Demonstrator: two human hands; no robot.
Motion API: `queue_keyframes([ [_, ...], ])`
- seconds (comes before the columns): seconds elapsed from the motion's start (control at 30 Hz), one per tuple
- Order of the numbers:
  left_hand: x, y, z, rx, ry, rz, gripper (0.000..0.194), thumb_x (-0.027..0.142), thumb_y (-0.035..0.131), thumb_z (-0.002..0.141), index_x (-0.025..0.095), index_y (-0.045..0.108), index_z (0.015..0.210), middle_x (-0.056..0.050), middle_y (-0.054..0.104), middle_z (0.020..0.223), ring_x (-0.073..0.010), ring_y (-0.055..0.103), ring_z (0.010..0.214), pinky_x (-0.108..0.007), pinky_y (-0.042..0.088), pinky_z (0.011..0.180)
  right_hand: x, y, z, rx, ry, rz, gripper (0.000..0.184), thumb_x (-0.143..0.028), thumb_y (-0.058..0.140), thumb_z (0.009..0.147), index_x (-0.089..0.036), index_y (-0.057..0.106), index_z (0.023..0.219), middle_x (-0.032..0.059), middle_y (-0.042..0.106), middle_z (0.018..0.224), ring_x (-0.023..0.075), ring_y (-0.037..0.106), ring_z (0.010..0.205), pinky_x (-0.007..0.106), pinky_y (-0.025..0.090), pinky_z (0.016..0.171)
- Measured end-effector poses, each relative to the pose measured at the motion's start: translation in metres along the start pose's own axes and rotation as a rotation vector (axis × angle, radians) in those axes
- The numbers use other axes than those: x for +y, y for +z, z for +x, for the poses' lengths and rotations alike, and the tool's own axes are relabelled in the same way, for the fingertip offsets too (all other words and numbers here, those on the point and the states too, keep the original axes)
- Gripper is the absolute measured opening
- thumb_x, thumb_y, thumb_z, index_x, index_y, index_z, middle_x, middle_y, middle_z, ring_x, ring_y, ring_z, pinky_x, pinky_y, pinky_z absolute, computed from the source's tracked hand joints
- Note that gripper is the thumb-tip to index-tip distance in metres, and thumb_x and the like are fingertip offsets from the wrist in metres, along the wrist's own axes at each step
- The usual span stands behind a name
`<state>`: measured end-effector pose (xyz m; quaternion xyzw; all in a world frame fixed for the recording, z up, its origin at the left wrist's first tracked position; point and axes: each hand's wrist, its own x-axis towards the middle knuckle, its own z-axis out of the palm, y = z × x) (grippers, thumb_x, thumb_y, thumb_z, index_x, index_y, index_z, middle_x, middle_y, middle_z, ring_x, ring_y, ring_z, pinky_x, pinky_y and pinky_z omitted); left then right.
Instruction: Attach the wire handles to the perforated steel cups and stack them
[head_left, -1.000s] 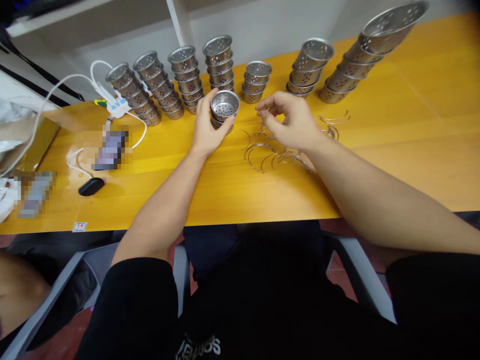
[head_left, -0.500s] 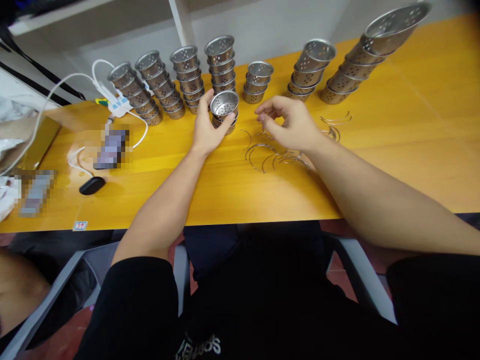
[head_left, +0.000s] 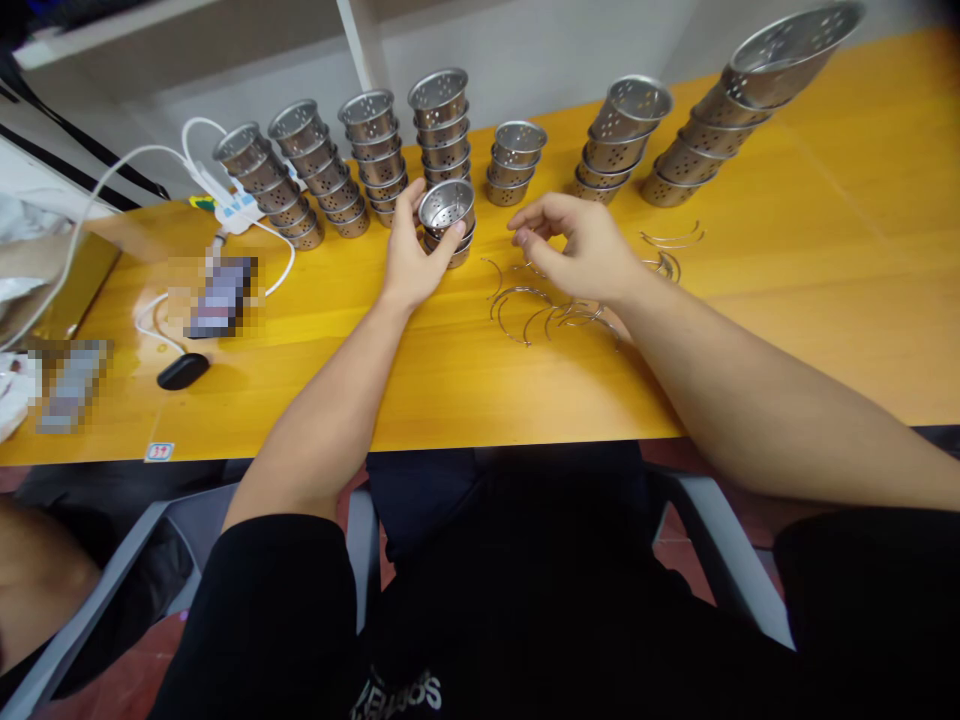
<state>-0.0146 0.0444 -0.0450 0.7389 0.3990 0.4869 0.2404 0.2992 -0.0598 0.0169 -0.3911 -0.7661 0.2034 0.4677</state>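
My left hand (head_left: 414, 255) is wrapped round a short stack of perforated metal cups (head_left: 448, 207), its thumb on the near rim and its fingers at the far left side. The stack stands upright or nearly so; whether its base touches the table cannot be made out. My right hand (head_left: 574, 240) hovers just right of it, fingers curled and thumb tip close to the fingertips in a loose pinch. Anything between those tips is too small to make out. Below and beside this hand lie several thin curved metal wires (head_left: 525, 292), partly hidden by the wrist.
Along the back of the yellow table (head_left: 465, 390) stand several stacks of similar cups (head_left: 442, 120), the tall right one (head_left: 705, 140) leaning right. To the left are a blurred phone (head_left: 223, 297), a black oval case (head_left: 183, 371), white cables and a power strip (head_left: 238, 212).
Almost nothing differs. The left hand and its cup stack sit very slightly further left in the picture; the right hand keeps its place and shape.
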Motion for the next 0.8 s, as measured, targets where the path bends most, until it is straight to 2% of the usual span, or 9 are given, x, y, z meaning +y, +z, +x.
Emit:
queue_keyframes([
  [0.13,-0.007,0.001,0.001,-0.019,-0.009,-0.013,0.122,0.115,0.073,0.097,0.045,0.045,0.192,-0.018,0.065,0.194,-0.0421,0.071,0.179,-0.064,0.060,0.151,0.003,0.001,0.000,-0.008,0.011,-0.005,0.044,-0.077,0.093,0.108,-0.037,0.092,0.126,0.0106,0.093,0.117,0.0407,0.088,0.100,0.067,0.080,0.104],
  [0.27,0.010,0.001,-0.002,-0.035,0.008,-0.021,0.126,0.122,0.068,0.092,0.047,0.047,0.191,-0.017,0.064,0.195,-0.0434,0.067,0.184,-0.066,0.062,0.150,0.004,0.005,-0.001,-0.018,0.011,0.000,0.056,-0.080,0.094,0.107,-0.040,0.089,0.145,0.0102,0.093,0.133,0.0401,0.090,0.106,0.064,0.080,0.105],
  [0.43,0.028,0.001,-0.006,-0.046,0.018,-0.011,0.128,0.123,0.067,0.091,0.043,0.049,0.190,-0.019,0.067,0.192,-0.0447,0.067,0.184,-0.066,0.060,0.151,0.006,0.015,-0.004,-0.074,-0.002,0.017,0.073,-0.079,0.095,0.109,-0.040,0.081,0.169,0.0128,0.087,0.156,0.0411,0.091,0.120,0.062,0.080,0.112],
  [0.53,0.024,0.002,-0.005,-0.034,0.024,0.005,0.129,0.122,0.068,0.092,0.041,0.048,0.190,-0.020,0.070,0.188,-0.0443,0.071,0.180,-0.065,0.062,0.149,0.008,0.020,-0.005,-0.126,-0.031,0.035,0.076,-0.073,0.093,0.110,-0.040,0.078,0.177,0.0128,0.084,0.166,0.0416,0.090,0.122,0.065,0.079,0.116],
  [0.63,0.012,0.004,-0.003,-0.008,0.010,-0.006,0.130,0.122,0.073,0.089,0.042,0.049,0.188,-0.020,0.073,0.183,-0.0426,0.082,0.166,-0.064,0.067,0.144,0.010,0.024,-0.005,-0.162,-0.060,0.041,0.075,-0.063,0.089,0.111,-0.036,0.077,0.180,0.0122,0.082,0.175,0.0435,0.089,0.128,0.069,0.078,0.120],
  [0.8,0.000,0.001,0.000,0.010,-0.003,-0.010,0.137,0.124,0.080,0.081,0.041,0.049,0.185,-0.022,0.074,0.181,-0.0420,0.086,0.156,-0.062,0.071,0.137,0.012,0.026,-0.005,-0.175,-0.141,0.067,0.073,-0.049,0.081,0.112,-0.028,0.078,0.182,0.0145,0.081,0.177,0.0427,0.090,0.126,0.072,0.076,0.124],
])
